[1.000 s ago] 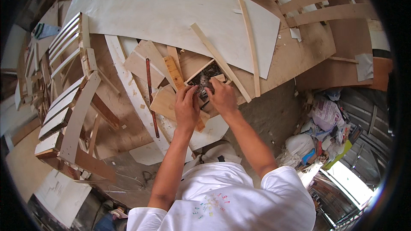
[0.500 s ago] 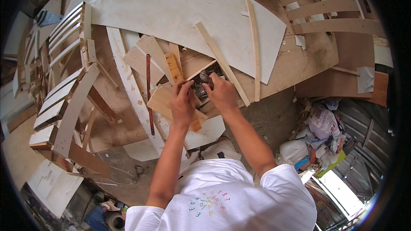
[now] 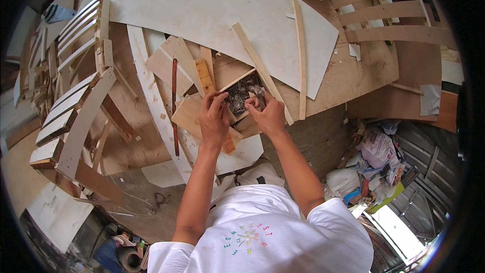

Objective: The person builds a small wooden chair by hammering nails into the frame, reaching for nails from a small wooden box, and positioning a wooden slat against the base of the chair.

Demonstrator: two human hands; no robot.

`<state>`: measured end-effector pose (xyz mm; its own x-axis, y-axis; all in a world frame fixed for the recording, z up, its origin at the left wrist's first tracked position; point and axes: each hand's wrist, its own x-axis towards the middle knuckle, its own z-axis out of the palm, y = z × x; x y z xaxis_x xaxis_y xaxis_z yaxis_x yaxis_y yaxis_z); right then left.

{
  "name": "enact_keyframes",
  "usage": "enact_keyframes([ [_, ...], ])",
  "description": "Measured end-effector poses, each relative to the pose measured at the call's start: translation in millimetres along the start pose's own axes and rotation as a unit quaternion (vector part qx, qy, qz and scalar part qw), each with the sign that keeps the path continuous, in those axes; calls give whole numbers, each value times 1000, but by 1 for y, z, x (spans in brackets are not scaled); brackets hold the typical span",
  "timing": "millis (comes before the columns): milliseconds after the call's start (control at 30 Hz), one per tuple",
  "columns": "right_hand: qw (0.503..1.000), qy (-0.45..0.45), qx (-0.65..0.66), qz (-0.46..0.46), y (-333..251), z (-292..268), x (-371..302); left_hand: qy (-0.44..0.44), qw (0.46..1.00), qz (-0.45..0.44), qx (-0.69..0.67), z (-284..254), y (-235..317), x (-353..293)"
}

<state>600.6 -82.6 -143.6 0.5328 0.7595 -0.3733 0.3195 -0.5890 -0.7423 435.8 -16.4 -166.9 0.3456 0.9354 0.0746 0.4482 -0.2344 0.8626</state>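
A shallow wooden box [image 3: 239, 80] holds a heap of small, thin, dark grey metal pieces that look like nails. At its left edge is my left hand [image 3: 214, 121], fingers curled and pressed together; whatever they hold, if anything, is too small to name. Over the right side of the box, my right hand [image 3: 269, 116] has a grey-brown lump [image 3: 259, 93] in its curled fingers, its kind unclear. The right thumb and fingertip come together over the metal pieces. Beside the left hand lie a small board [image 3: 191, 112] and a yellowish wood block [image 3: 204, 75].
A large pale panel [image 3: 202, 5] covers the far part of the workbench. Two wood strips [image 3: 299, 55] lie right of the box, and a reddish-brown rod [image 3: 175, 101] lies left. Slatted wooden frames [image 3: 83, 106] stand at far left and upper right. Bags [image 3: 376, 149] are heaped at right.
My right hand has shifted slightly right, and the grey-brown lump has moved back into its fingers, uncovering more of the metal pieces. My left hand has barely moved.
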Motion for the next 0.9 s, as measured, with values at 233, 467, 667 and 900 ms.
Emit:
enact_keyframes([
  [233,998,7,-34,-52,-6,2,7,-3,1000,-15,-1,1,-2,0],
  [467,981,-7,-144,-129,-10,10,31,-1,1000,-13,3,1,-2,2],
  [667,978,-26,-149,-144,-16,10,38,1,1000,-18,-12,1,-2,1],
  [900,987,-26,-112,-115,-14,9,40,1,1000,-23,-18,1,3,2],
])
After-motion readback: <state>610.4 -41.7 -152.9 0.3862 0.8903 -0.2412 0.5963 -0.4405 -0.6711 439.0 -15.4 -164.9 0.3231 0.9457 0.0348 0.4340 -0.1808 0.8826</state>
